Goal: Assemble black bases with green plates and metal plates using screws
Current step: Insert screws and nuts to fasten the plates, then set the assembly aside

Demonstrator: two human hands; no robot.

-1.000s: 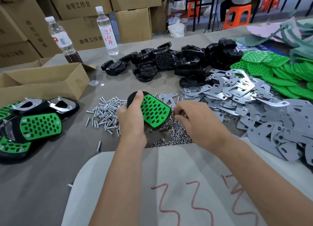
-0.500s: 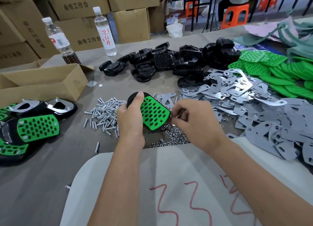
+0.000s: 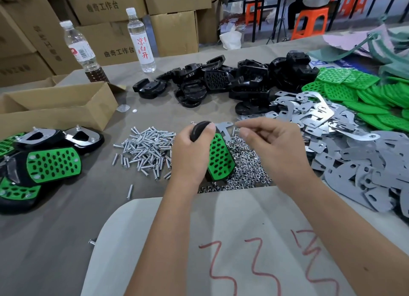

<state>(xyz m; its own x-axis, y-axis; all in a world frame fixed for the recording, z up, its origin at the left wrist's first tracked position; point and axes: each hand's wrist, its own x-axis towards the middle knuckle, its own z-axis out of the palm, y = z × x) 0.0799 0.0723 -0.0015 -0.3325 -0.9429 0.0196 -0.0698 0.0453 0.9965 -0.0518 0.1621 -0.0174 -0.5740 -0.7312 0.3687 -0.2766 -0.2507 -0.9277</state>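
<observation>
At frame centre, the left hand (image 3: 190,156) grips a black base (image 3: 200,130) fitted with a green plate (image 3: 220,158), its long axis running from upper left toward lower right and its far end tilted up. The right hand (image 3: 272,154), just right of it, has fingers curled at the base's upper end; whether they pinch a small part cannot be told. Nuts (image 3: 247,173) lie directly beneath, screws (image 3: 146,149) to the left, metal plates (image 3: 332,127) to the right. Finished units (image 3: 51,165) sit at far left. The right hand is nearer the nuts and plates; nothing blocks its reach.
</observation>
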